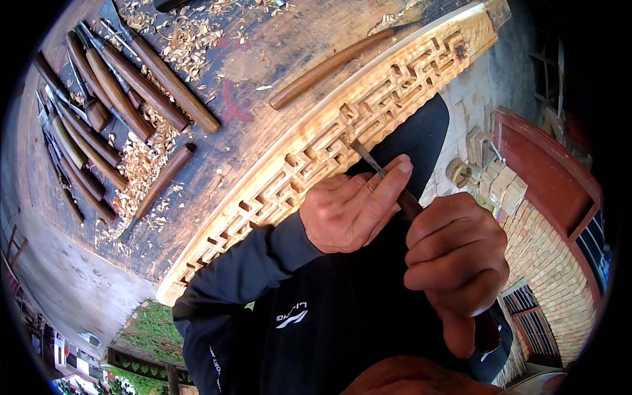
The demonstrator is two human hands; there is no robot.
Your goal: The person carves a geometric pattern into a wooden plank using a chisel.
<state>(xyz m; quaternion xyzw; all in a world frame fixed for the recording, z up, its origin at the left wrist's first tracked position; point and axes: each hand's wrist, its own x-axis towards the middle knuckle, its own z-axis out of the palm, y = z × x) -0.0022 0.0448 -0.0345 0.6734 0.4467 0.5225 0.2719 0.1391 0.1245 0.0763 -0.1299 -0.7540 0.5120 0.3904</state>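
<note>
A pale carved wooden board (309, 135) with a pierced geometric lattice runs diagonally along the bench edge, its near side by my lap. My right hand (455, 260) is closed in a fist around the dark wooden handle of a carving chisel (368, 158); the handle's butt sticks out below the fist. Farther along the tool, my left hand (352, 207) grips its shank near the blade, fingers pressed together, the thumb hidden. The blade's tip meets the lattice around the board's middle. My left wrist and sleeve lie over the board's near edge.
On the wooden bench (257, 52), several wood-handled carving tools (115, 85) lie in rows at the left among curled shavings (148, 158). Another chisel (329, 69) lies just behind the board, and one more (164, 181) lies apart. Brickwork (550, 250) stands at the right.
</note>
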